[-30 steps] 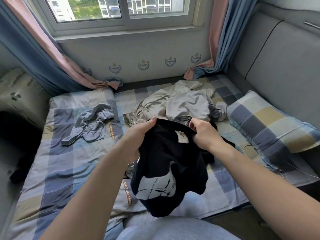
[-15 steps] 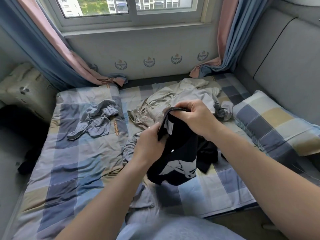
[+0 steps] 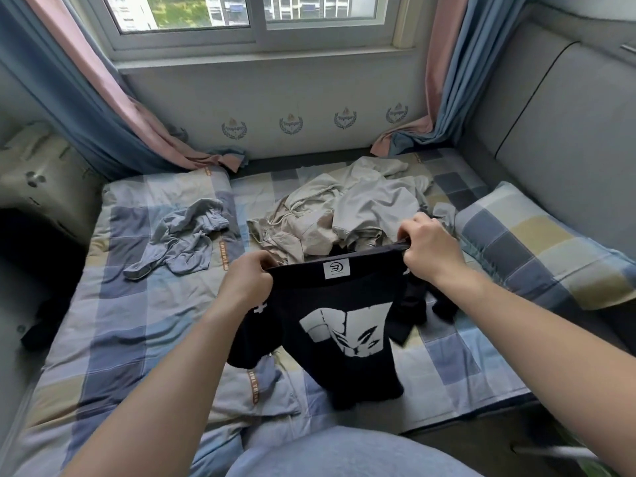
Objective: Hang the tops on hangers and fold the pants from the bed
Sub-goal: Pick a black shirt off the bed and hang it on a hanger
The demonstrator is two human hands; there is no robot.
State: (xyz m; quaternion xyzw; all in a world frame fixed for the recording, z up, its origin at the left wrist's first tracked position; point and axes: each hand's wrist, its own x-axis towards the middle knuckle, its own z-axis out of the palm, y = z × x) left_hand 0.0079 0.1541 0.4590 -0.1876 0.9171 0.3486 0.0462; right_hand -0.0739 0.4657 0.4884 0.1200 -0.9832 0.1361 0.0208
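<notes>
A black garment (image 3: 330, 332) with a white print and a white label hangs stretched between my hands above the bed (image 3: 113, 304). My left hand (image 3: 247, 280) grips its top edge at the left corner. My right hand (image 3: 430, 249) grips the same edge at the right corner. Its lower part droops onto the checked sheet. Behind it lies a heap of beige and light grey clothes (image 3: 344, 211). A crumpled grey-blue garment (image 3: 182, 242) lies apart on the left of the bed.
A checked pillow (image 3: 537, 249) leans against the grey padded headboard (image 3: 568, 132) on the right. Blue and pink curtains (image 3: 113, 108) hang at both sides of the window. A dark item (image 3: 38, 328) lies on the floor at the left.
My hands have moved apart along the garment's top edge, pulling it flat and showing the label and print. Half a second ago it was bunched between them.
</notes>
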